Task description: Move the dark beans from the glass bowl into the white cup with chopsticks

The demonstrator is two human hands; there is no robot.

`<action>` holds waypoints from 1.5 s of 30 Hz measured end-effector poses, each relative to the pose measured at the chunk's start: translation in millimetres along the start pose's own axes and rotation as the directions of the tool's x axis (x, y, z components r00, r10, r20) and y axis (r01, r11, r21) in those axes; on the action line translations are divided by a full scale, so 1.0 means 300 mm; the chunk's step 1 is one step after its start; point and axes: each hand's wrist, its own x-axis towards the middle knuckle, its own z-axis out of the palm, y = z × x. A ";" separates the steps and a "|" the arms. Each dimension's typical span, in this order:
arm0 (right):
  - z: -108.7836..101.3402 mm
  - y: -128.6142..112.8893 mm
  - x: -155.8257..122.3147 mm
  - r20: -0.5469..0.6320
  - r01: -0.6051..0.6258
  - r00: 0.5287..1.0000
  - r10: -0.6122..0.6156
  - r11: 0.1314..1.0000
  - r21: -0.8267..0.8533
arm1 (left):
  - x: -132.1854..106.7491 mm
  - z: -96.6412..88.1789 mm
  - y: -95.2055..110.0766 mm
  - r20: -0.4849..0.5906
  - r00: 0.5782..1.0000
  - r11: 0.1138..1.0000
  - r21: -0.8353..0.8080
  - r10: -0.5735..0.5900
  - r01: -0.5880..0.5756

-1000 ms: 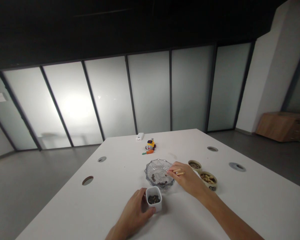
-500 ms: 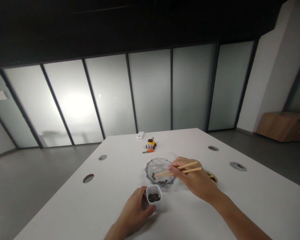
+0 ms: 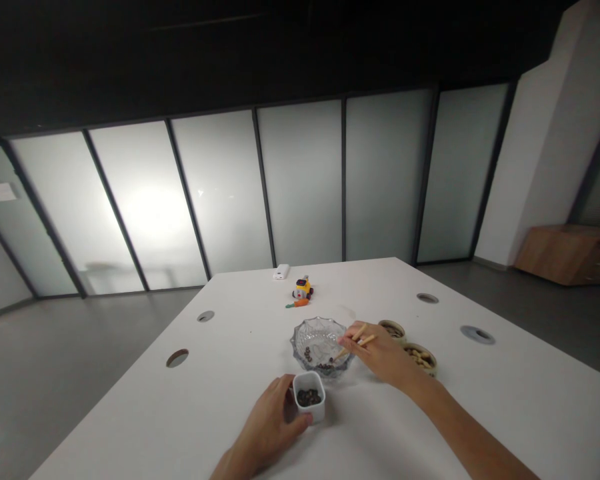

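Observation:
My left hand (image 3: 275,417) grips a small white square cup (image 3: 318,408) by its left side, thumb at the front and fingers behind. Dark bean-like pieces (image 3: 309,398) cover the cup's bottom. Just beyond it stands a scalloped clear glass bowl (image 3: 300,333) with several of the same dark pieces (image 3: 325,365) along its near and left parts. A pair of wooden chopsticks (image 3: 364,337) is closed in my right hand (image 3: 373,350), over the bowl's right rim. Their tips point down into the bowl near a dark piece; whether they touch it I cannot tell.
Right of the bowl, partly behind my right hand, are two round containers, one with peanut-like pieces (image 3: 421,357), the other (image 3: 393,329) farther back. Beyond the bowl lie a toy carrot (image 3: 298,303), a yellow toy vehicle (image 3: 303,288) and a white device (image 3: 281,271). The white table (image 3: 220,373) has several cable holes.
My right hand has turned the chopsticks more steeply downward, and their tips have shifted right and nearer inside the bowl. The round containers show more now. My left hand stays at the cup.

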 end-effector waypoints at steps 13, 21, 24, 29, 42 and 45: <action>0.011 0.002 0.011 0.000 0.011 1.000 -0.011 1.000 -0.023 | -0.003 0.003 -0.005 0.000 1.000 1.000 -0.008 0.010 -0.010; 0.017 -0.020 0.004 0.031 0.015 0.999 -0.014 0.999 -0.030 | -0.002 -0.002 0.010 -0.001 1.000 1.000 -0.010 0.001 -0.001; 0.018 -0.012 0.004 -0.005 0.035 0.999 -0.035 0.999 -0.001 | -0.003 -0.003 0.010 -0.001 1.000 1.000 -0.010 -0.004 0.004; -0.003 -0.029 0.007 -0.071 0.049 0.996 -0.046 0.998 0.038 | -0.001 -0.004 0.010 0.000 1.000 1.000 -0.009 -0.006 0.006; -0.066 -0.192 -0.024 0.010 0.011 1.000 -0.014 0.965 0.261 | 0.001 0.005 -0.014 -0.002 1.000 1.000 0.000 0.015 -0.015; -0.039 -0.174 -0.016 -0.070 0.052 0.997 -0.035 0.967 0.251 | -0.001 0.005 -0.015 -0.002 1.000 1.000 0.000 0.020 -0.020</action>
